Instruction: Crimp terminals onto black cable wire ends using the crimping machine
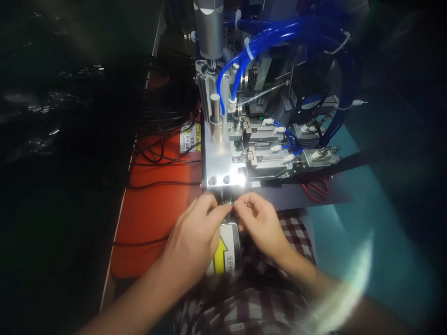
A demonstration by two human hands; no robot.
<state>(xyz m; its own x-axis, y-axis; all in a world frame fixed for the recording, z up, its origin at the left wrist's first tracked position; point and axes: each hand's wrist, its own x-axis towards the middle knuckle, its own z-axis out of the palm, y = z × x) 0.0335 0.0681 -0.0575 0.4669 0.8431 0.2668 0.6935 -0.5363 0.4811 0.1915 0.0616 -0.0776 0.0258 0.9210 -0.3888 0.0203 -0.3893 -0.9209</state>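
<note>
My left hand [195, 228] and my right hand [261, 224] meet at the front end of the metal machine [220, 160], fingertips closed in pinches. Between them is a tiny part [231, 203] with thin silvery pins and a bit of red and green, perhaps thin wires; it is too small to name. The left thumb and index finger lie against its left side. At its right side, the right thumb and index finger pinch the red and green bit. Just below the hands is a white label [228, 242] with a yellow arrow, partly covered by the left hand.
Several black cables [164, 186] run over the orange-red surface [150, 214] on the left. Blue air tubes [296, 30] arch above the machine. Red-handled scissors or pliers [316, 190] lie at the right. A warning label [190, 137] sits beside the machine.
</note>
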